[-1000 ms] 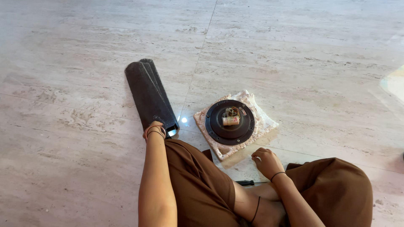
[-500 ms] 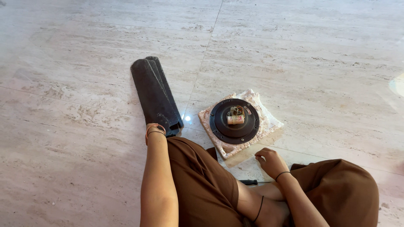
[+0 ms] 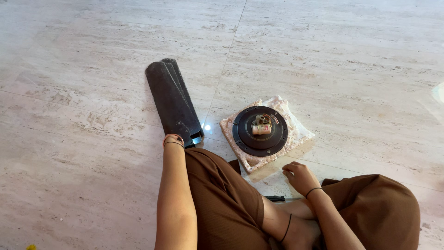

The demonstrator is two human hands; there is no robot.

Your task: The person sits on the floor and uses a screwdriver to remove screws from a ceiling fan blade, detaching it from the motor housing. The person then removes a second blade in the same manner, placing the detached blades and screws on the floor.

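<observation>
The left hand (image 3: pixel 172 140), its fingers hidden, rests at the stacked fan blades (image 3: pixel 172 99), the right hand (image 3: pixel 299 176) curls empty at lower centre; a nudge could topple the stack.

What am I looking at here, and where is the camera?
The camera sits on a person's head and looks down at their own arms and crossed legs on a pale stone floor. The left hand reaches to the near end of a stack of dark fan blades; its fingers are hidden, so a grip cannot be confirmed. The right hand rests loosely curled on the floor, holding nothing visible. Ahead lies a round black fan motor on a pinkish foam pad. A dark tool lies by the legs.
</observation>
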